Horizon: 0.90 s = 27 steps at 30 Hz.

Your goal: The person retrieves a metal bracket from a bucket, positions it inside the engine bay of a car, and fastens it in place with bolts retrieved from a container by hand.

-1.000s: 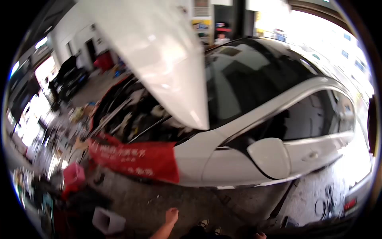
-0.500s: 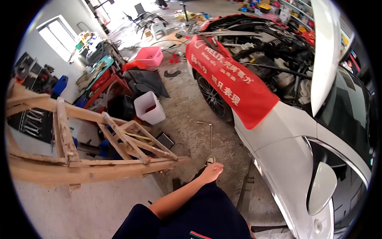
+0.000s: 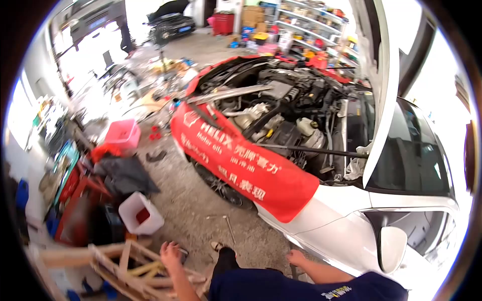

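My left hand [image 3: 171, 256] is low in the head view, beside the wooden frame [image 3: 125, 258], with its fingers apart and holding nothing. My right hand [image 3: 296, 257] hangs near the side of the white car [image 3: 341, 231]; its fingers look curled in, and I see nothing in them. Over the car's front fender lies a red cover [image 3: 241, 168] with white lettering. Beyond it the engine bay [image 3: 286, 105] is exposed under the raised hood [image 3: 384, 100]. A bent metal bar [image 3: 230, 230] lies on the floor ahead of my shoe [image 3: 217, 246].
To the left stand a white bin [image 3: 141, 214], a pink tub [image 3: 122, 134] and a dark sheet [image 3: 123, 174]. Clutter covers the floor farther back. Shelves [image 3: 314, 27] and a dark car [image 3: 170, 25] are at the rear. The car's side mirror [image 3: 392, 248] juts out at right.
The view has turned up and to the right, showing more of the engine bay and rear shelves. My left hand has swung out to the left, and my right hand has come into view.
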Tool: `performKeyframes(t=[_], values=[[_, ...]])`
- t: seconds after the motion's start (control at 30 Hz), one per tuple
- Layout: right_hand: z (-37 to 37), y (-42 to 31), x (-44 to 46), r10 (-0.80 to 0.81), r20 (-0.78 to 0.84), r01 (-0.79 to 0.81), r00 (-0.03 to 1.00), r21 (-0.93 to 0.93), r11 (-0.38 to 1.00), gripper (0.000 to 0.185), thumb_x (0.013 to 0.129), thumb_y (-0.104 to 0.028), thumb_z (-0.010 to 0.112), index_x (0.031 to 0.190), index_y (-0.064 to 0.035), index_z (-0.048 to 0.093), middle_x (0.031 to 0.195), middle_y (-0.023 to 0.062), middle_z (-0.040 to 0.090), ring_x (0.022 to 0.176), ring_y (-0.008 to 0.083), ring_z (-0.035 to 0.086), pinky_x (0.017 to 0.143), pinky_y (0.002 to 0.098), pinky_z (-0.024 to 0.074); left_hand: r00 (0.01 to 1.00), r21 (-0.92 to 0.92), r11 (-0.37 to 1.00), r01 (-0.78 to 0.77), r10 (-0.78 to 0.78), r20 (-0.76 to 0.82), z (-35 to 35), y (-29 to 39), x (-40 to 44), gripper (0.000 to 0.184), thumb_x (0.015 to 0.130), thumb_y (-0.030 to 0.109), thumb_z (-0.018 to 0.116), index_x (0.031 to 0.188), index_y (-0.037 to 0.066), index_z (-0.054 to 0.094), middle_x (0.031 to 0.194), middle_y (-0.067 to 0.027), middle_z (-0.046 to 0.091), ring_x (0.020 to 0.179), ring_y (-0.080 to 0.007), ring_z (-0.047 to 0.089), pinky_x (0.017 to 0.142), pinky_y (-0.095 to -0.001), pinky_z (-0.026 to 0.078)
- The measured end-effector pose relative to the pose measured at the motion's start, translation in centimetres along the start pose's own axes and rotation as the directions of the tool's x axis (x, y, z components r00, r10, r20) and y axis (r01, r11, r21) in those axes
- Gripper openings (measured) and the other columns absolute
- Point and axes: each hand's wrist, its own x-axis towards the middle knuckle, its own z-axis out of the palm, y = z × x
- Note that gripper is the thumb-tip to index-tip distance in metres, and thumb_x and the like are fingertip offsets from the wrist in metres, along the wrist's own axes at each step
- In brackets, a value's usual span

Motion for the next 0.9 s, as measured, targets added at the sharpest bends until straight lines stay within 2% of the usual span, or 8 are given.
performKeyframes(t=[0.17, 0.23, 0.3, 0.57, 0.63, 0.7, 0.77, 0.9], values=[[-1.5, -14.9, 10.6, -0.239, 0.07, 0.249, 0.968, -0.218, 0.944, 0.043, 0.082, -0.038, 0.061, 0.11, -0.0058, 0.061, 0.104, 0.0184, 0.066, 0.097, 0.0346, 0.063, 0.082, 0.0437, 0.0498, 0.866, 0.11, 0.975, -0.193, 0.222, -0.447, -0.9, 10.9, 7.6, 0.04, 0.095, 0.03, 0.051, 0.127, 0.006, 0.048, 0.123, -0.0091, 0.055, 0.109, -0.021, 0.054, 0.093, -0.0363, 0.042], [-5.1, -23.9, 12.7, -0.169, 0.203, 0.181, 0.964, -0.041, 0.983, 0.044, 0.082, -0.039, 0.06, 0.112, -0.0059, 0.06, 0.104, 0.02, 0.065, 0.1, 0.0377, 0.06, 0.084, 0.0446, 0.0489, 0.821, 0.109, 0.96, -0.258, 0.277, -0.5, -5.4, 13.3, 11.1, 0.043, 0.092, 0.025, 0.053, 0.129, 0.006, 0.047, 0.121, -0.0136, 0.054, 0.094, -0.0258, 0.06, 0.078, -0.0414, 0.051], [-5.6, -29.2, 16.4, -0.332, 0.154, 0.358, 0.931, -0.198, 0.912, 0.044, 0.083, -0.038, 0.061, 0.113, -0.0055, 0.059, 0.103, 0.0193, 0.065, 0.097, 0.0375, 0.061, 0.082, 0.0448, 0.0496, 0.693, -0.093, 0.964, -0.25, 0.111, -0.712, 0.3, 19.8, 8.7, 0.019, 0.091, 0.017, 0.058, 0.097, 0.002, 0.069, 0.101, -0.0161, 0.067, 0.091, -0.0285, 0.063, 0.081, -0.039, 0.051], [-8.5, -48.7, 24.9, -0.416, 0.142, 0.409, 0.898, 0.08, 0.909, 0.043, 0.086, -0.029, 0.058, 0.119, -0.0015, 0.057, 0.105, 0.0192, 0.066, 0.1, 0.031, 0.063, 0.086, 0.0398, 0.0501, 0.859, 0.87, 0.49, 0.046, 0.425, -0.284, -7.9, 15.5, 24.4, 0.022, 0.092, 0.015, 0.055, 0.102, -0.002, 0.066, 0.102, -0.018, 0.066, 0.086, -0.0273, 0.062, 0.08, -0.0393, 0.052], [-7.3, -51.7, 28.6, -0.461, 0.093, 0.457, 0.883, 0.054, 0.888, 0.042, 0.087, -0.029, 0.058, 0.119, -0.0022, 0.057, 0.106, 0.019, 0.065, 0.1, 0.0316, 0.063, 0.086, 0.0399, 0.05, 0.867, 0.222, 0.974, 0.039, 0.078, -0.492, -6.6, 15.1, 28.5, 0.017, 0.095, 0.017, 0.05, 0.09, 0.002, 0.055, 0.093, -0.0136, 0.063, 0.079, -0.0237, 0.058, 0.07, -0.0371, 0.049], [-6.0, -54.7, 32.8, -0.472, 0.156, 0.463, 0.868, 0.091, 0.882, 0.049, 0.086, -0.034, 0.058, 0.124, -0.0033, 0.054, 0.111, 0.0219, 0.063, 0.105, 0.0371, 0.059, 0.09, 0.0446, 0.0471, 0.892, -0.357, 0.934, 0.016, -0.174, -0.416, -9.3, 12.0, 33.3, 0.024, 0.099, 0.022, 0.042, 0.097, 0.002, 0.055, 0.09, -0.0133, 0.062, 0.077, -0.0206, 0.057, 0.067, -0.0374, 0.049], [-6.3, -59.2, 36.7, -0.508, 0.221, 0.494, 0.832, 0.121, 0.861, 0.048, 0.086, -0.035, 0.059, 0.122, -0.0032, 0.055, 0.11, 0.0226, 0.063, 0.105, 0.0373, 0.059, 0.09, 0.045, 0.0469, 0.66, -0.474, 0.871, 0.133, -0.435, -0.613, -12.7, 7.9, 38.5, 0.043, 0.093, 0.036, 0.046, 0.122, 0.004, 0.049, 0.114, -0.0074, 0.056, 0.102, -0.0209, 0.057, 0.09, -0.0354, 0.044], [-8.3, -69.2, 41.0, -0.513, 0.164, 0.492, 0.842, 0.154, 0.857, 0.037, 0.087, -0.022, 0.061, 0.115, 0.0017, 0.058, 0.103, 0.0194, 0.066, 0.096, 0.0291, 0.065, 0.082, 0.0371, 0.0511, 0.269, -0.711, 0.694, 0.114, -0.71, -0.65, -14.2, 7.1, 41.4, 0.043, 0.09, 0.035, 0.043, 0.118, 0.004, 0.049, 0.103, -0.0067, 0.058, 0.089, -0.0217, 0.061, 0.082, -0.0394, 0.048]])
